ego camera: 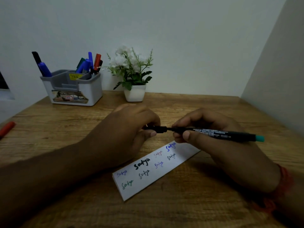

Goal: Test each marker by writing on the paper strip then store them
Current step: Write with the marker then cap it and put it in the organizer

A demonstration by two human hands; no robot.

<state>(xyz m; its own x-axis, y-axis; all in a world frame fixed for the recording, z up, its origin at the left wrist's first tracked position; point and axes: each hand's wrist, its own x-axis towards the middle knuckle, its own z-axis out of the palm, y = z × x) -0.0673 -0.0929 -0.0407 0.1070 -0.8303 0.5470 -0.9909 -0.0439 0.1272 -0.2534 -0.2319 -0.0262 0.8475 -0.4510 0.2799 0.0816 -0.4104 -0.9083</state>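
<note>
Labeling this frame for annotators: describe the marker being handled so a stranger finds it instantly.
Start at the wooden desk and the white paper strip with handwriting near its middle. Just above the strip, the left hand and right hand hold one marker between them, lying level. It is slim and black with a teal end cap, unlike the markers standing in the grey organizer.

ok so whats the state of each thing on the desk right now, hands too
left hand: grips the black cap
right hand: grips the green-ended marker, held level above the strip
black cap: at the marker's tip; on or off, cannot tell
paper strip: flat on the desk, covered in test words
organizer: upright, markers standing in it
red marker: lying at the desk's left edge
</note>
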